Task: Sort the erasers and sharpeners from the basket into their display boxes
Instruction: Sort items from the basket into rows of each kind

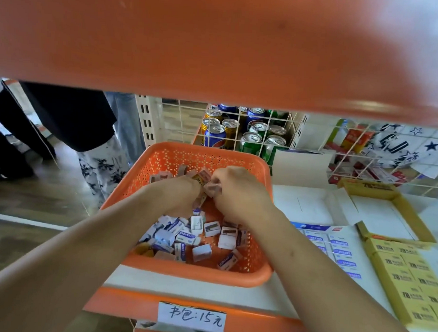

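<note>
Erasers [184, 237] and sharpeners [211, 228], light, hard and easily pinched by their flat sides, fill the basket [195, 272] at nine o'clock of the display boxes [414, 218], where the right hand [237, 191] pinches a pink piece [213, 189] and the left hand [184, 192] curls among them, its hold unclear.

Bare left forearm [89, 235]; bare right forearm [321, 260]

orange shelf [218, 40] low o/head, wire grid [239, 128] behind basket [195, 274], top open

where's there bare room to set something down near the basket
Bare: the white floor of the yellow-rimmed cardboard tray, right of the empty-looking white open box; the white shelf strip before the orange perforated plastic basket. Crowded: the basket, left hand and right hand inside, and the filled blue-white eraser box and yellow eraser box.
</note>
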`<state>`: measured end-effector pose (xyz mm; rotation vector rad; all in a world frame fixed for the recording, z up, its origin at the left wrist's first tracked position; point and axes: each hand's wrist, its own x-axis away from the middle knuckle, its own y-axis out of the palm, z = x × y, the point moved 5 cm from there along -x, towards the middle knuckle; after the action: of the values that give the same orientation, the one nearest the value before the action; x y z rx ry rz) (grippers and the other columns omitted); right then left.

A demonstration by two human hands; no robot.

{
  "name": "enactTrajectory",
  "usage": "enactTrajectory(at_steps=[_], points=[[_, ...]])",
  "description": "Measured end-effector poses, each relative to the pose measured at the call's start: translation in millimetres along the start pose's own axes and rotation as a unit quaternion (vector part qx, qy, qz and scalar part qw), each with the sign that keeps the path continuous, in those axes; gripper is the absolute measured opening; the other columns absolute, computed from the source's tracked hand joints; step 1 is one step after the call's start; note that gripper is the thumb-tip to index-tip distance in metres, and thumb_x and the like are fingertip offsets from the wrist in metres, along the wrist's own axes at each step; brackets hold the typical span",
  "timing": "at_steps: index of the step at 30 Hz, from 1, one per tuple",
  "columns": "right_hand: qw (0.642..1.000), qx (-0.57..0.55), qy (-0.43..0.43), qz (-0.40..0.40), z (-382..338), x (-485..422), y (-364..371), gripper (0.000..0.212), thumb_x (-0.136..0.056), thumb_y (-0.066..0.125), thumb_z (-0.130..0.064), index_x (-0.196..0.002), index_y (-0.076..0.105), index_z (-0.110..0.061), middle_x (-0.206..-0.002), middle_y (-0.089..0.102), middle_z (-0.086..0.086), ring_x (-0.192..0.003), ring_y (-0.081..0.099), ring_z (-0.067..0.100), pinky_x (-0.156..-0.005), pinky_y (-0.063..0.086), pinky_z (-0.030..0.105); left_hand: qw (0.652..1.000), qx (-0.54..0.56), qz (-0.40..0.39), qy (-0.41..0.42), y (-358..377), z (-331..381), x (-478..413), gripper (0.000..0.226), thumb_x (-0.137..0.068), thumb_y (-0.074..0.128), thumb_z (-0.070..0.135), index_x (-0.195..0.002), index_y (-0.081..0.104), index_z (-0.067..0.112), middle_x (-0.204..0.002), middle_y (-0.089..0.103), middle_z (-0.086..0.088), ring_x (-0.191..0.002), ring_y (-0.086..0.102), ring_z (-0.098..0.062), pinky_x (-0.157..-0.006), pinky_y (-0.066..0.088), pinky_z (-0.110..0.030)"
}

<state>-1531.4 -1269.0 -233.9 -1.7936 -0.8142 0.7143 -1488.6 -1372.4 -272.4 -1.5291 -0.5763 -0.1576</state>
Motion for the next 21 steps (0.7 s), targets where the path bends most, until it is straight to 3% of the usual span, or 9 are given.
enactTrajectory(at_steps=[4, 7, 9, 11, 13, 16, 21], points=[[0.988, -0.105, 0.012, 0.112, 5.8, 12.7, -24.2, 0.020, -0.092, 0.054, -0.017, -0.109, 0.065, -0.019, -0.105, 0.060, -0.003, -0.090, 0.052, 0.008, -0.073, 0.040, 0.021, 1.000, 0.031, -0.002, 0.004, 0.9, -4.9, 5.7, 0.030, -0.085, 0.066, 0.027, -0.111, 0.061, 0.014, -0.089, 0.059, 0.002, -0.086, 0.059, -0.017, -0.078, 0.051, -0.030], [0.962, -0.214, 0.055, 0.158, 24.8, 40.2, -40.9, 0.012, -0.088, 0.059, -0.018, -0.095, 0.068, -0.023, -0.079, 0.060, -0.017, -0.068, 0.054, -0.006, -0.057, 0.038, 0.006, 0.997, 0.054, 0.048, 0.013, -16.2, -1.7, 16.8, 0.018, -0.090, 0.060, 0.029, -0.104, 0.063, 0.018, -0.081, 0.047, 0.012, -0.079, 0.051, -0.010, -0.072, 0.047, -0.023], [0.941, -0.279, 0.080, 0.174, 44.1, 60.9, -45.3, 0.007, -0.085, 0.064, -0.020, -0.084, 0.070, -0.022, -0.059, 0.058, -0.016, -0.054, 0.053, -0.001, -0.050, 0.036, 0.010, 0.983, 0.140, 0.120, 0.019, -36.8, 5.8, 33.7, 0.004, -0.090, 0.062, 0.027, -0.090, 0.059, 0.025, -0.082, 0.052, 0.012, -0.071, 0.050, -0.004, -0.058, 0.038, -0.016], [0.921, -0.329, 0.092, 0.187, 63.8, 81.1, -47.0, 0.008, -0.082, 0.066, -0.023, -0.077, 0.071, -0.021, -0.058, 0.062, -0.008, -0.050, 0.051, 0.005, -0.050, 0.043, 0.025, 0.955, 0.215, 0.192, 0.066, -55.2, 26.0, 52.9, 0.014, -0.086, 0.067, 0.028, -0.082, 0.055, 0.032, -0.079, 0.056, 0.013, -0.067, 0.052, -0.001, -0.054, 0.037, -0.014], [0.910, -0.353, 0.110, 0.188, 83.4, 100.9, -48.1, 0.009, -0.081, 0.067, -0.021, -0.072, 0.070, -0.022, -0.062, 0.063, 0.000, -0.053, 0.051, 0.014, -0.053, 0.044, 0.033, 0.921, 0.269, 0.240, 0.145, -66.2, 58.9, 69.8, 0.018, -0.083, 0.069, 0.028, -0.087, 0.055, 0.039, -0.073, 0.058, 0.013, -0.066, 0.056, 0.002, -0.055, 0.044, -0.016], [0.908, -0.362, 0.147, 0.149, 112.7, 130.2, -52.0, 0.020, -0.083, 0.068, -0.006, -0.075, 0.069, -0.024, -0.058, 0.060, -0.013, -0.050, 0.049, 0.008, -0.049, 0.039, 0.025, 0.877, 0.342, 0.250, 0.226, -65.3, 113.0, 84.8, 0.029, -0.084, 0.067, 0.023, -0.103, 0.061, 0.043, -0.073, 0.064, 0.013, -0.064, 0.061, -0.001, -0.056, 0.051, -0.020], [0.913, -0.357, 0.180, 0.082, 145.7, 165.4, -62.2, 0.025, -0.077, 0.074, 0.000, -0.079, 0.071, -0.025, -0.057, 0.063, -0.010, -0.046, 0.051, 0.002, -0.052, 0.041, 0.017, 0.835, 0.435, 0.236, 0.241, -51.9, 175.9, 89.6, 0.020, -0.083, 0.065, 0.016, -0.088, 0.053, 0.032, -0.079, 0.061, 0.006, -0.045, 0.047, -0.006, -0.043, 0.034, -0.016]])
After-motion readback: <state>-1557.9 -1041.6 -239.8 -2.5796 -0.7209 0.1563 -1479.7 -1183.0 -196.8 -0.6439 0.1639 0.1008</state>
